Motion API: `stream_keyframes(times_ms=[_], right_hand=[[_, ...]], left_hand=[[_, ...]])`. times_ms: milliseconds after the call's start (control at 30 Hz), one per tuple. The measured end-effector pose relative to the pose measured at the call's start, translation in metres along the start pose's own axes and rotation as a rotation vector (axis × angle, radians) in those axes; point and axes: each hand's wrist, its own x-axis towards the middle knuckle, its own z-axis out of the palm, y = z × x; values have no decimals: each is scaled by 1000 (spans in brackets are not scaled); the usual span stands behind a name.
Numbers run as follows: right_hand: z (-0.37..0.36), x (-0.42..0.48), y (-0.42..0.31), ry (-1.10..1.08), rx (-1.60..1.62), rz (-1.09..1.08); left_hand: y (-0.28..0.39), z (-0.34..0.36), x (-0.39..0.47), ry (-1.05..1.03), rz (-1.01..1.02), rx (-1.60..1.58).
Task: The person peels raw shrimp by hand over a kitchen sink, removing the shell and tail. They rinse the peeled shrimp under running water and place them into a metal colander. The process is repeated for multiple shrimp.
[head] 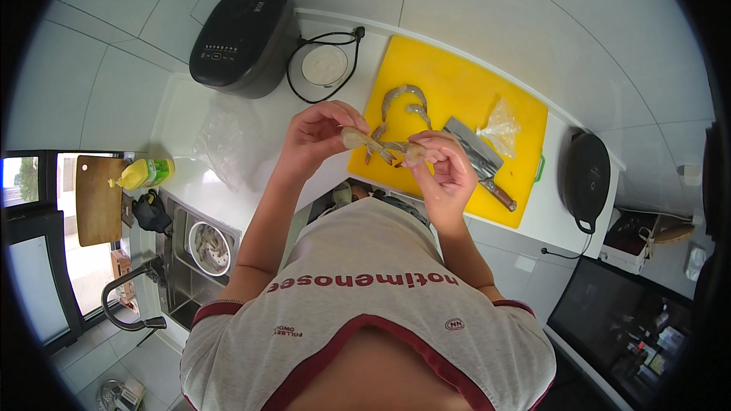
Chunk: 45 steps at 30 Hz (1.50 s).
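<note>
Between its thumb and fingers, my left hand (pixel 322 136) pinches a pale shrimp (pixel 358 138), with the tail towards my right hand. The fingers of my right hand (pixel 445 174) are closed on a second pale shrimp (pixel 415 153), partly hidden by the thumb and fingertips. Both hands are raised over the near left part of the yellow cutting board (pixel 457 77). Behind them several grey shrimp (pixel 404 91) lie on the board in a curved line. Right of my right hand rests a cleaver (pixel 474 148) with a wooden handle, beside a crumpled clear plastic bag (pixel 503 128).
A black rice cooker (pixel 243 40) and a bowl of white powder (pixel 324 65), ringed by a black cord, stand back left. A clear plastic bag (pixel 223 142) lies on the counter. The sink (pixel 183 291) holds a colander of shrimp (pixel 209 248). A black electric pan (pixel 585 180) stands right.
</note>
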Motion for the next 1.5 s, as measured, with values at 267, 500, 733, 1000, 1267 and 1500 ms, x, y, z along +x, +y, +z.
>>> stream_keyframes(times_ms=[267, 500, 733, 1000, 1267, 1500], right_hand=[[-1, -1, -2, -23, 63, 11], [-2, -1, -3, -34, 73, 23], [-4, 2, 13, 43, 52, 309], [-40, -18, 166, 186, -110, 844], [-65, -64, 254, 120, -590, 601], [-78, -62, 174, 262, -980, 446]], left_hand=[[-1, 3, -2, 2, -3, 10], [-3, 1, -3, 2, -15, 24], [1, 3, 0, 149, -232, 155], [-145, -82, -15, 349, -620, 480], [-230, -108, -30, 282, -438, 934], [-224, -91, -37, 275, -282, 1079]])
